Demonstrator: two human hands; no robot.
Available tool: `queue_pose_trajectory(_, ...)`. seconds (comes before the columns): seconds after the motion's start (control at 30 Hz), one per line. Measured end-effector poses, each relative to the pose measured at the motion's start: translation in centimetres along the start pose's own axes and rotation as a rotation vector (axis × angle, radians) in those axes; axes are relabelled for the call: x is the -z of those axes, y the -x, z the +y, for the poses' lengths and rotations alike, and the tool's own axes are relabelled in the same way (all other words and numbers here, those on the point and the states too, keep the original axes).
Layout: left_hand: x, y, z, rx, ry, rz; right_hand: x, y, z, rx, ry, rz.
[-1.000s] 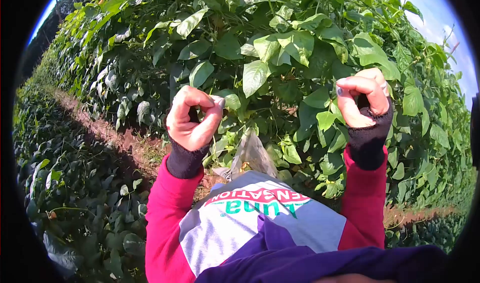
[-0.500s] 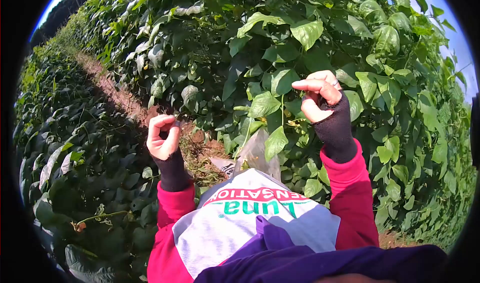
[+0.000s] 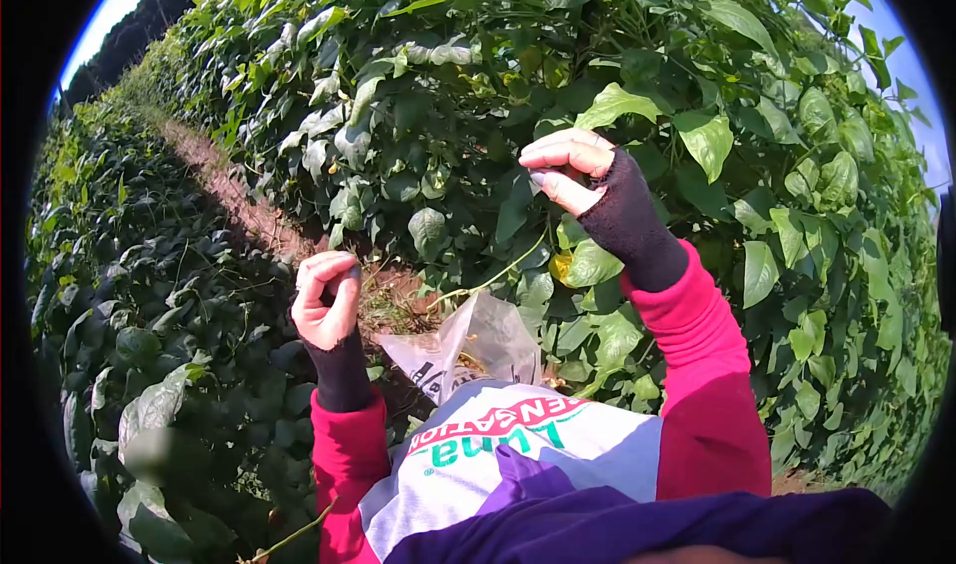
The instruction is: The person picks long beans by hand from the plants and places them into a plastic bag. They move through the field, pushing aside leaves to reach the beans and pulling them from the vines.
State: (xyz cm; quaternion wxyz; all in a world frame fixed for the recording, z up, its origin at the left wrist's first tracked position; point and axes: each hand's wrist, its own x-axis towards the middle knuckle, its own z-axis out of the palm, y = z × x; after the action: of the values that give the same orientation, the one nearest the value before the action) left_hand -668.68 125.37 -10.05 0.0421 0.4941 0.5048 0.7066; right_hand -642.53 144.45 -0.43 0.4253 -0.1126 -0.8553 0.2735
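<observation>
My right hand (image 3: 573,169), in a dark fingerless glove with a pink sleeve, is raised against the leafy wall of vines (image 3: 498,106). Its thumb and fingers are drawn close together; what lies between them, if anything, is too small to make out. A broad green leaf (image 3: 617,106) sits just above the knuckles. A thin stem (image 3: 508,267) curves below the hand towards a clear plastic bag (image 3: 488,335) in front of my body. Lower left, my left hand (image 3: 327,295) is curled, thumb against fingers, over the soil strip; anything inside is hidden.
A narrow dirt path (image 3: 229,186) runs between the tall vines and low, shaded plants (image 3: 149,265) on the left. A yellow leaf (image 3: 561,265) hangs under my right wrist. A printed grey-white garment (image 3: 558,445) covers my front.
My right hand has moved left, its thumb and fingers drawing nearer each other. More of the plastic bag shows as the view has shifted. My left hand stays curled in nearly the same spot.
</observation>
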Motion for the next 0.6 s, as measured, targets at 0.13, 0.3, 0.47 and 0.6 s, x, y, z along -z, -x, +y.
queue_pose_trajectory(0.13,-2.8,-8.1,0.6,-0.115,0.072,-0.041,0.5,-9.3,-2.0,0.255,0.197,0.136)
queue_pose_trajectory(0.3,-7.7,-21.0,0.7,-0.329,0.105,-0.155,3.4,-20.3,-3.3,0.364,0.679,0.363)
queue_pose_trajectory(0.47,-12.8,-30.6,1.1,-0.097,0.400,-0.304,3.4,-27.1,2.2,0.293,0.205,0.095)
queue_pose_trajectory(0.6,-15.6,-33.8,0.1,0.032,0.688,-0.452,1.5,-26.3,-0.8,0.084,0.378,0.104)
